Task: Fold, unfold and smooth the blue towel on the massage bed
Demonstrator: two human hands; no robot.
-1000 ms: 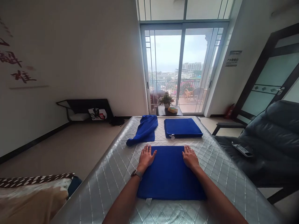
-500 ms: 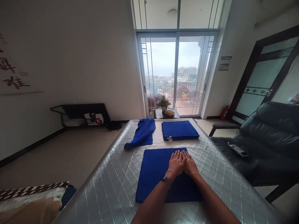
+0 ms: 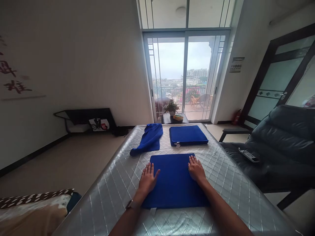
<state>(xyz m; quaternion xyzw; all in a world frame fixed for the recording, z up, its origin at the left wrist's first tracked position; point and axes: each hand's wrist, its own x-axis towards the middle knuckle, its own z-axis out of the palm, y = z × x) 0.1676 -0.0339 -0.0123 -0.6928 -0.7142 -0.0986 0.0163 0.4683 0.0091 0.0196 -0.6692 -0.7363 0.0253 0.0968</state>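
A folded blue cloth (image 3: pixel 173 183) lies flat in front of me, with a small white tag at its near edge. My left hand (image 3: pixel 148 178) rests open on its left edge, thumb spread toward the middle. On the right edge, toward the far corner, my right hand (image 3: pixel 196 167) lies flat with its fingers stretched out. Neither hand grips anything. Beyond, a stack of folded blue cloths (image 3: pixel 188 135) sits at the far right, a tag hanging from its front. A loose, crumpled blue cloth (image 3: pixel 150 139) lies to its left.
Everything lies on a table with a silver quilted cover (image 3: pixel 113 193). A dark armchair (image 3: pixel 275 154) with a remote-like device (image 3: pixel 249 155) on it stands at right. Past the far edge is a small table with a potted plant (image 3: pixel 171 107). Patterned bedding (image 3: pixel 36 208) is at lower left.
My left hand has moved left across the cloth, away from the right hand, to the left edge. My right hand stays near the right edge, shifted slightly.
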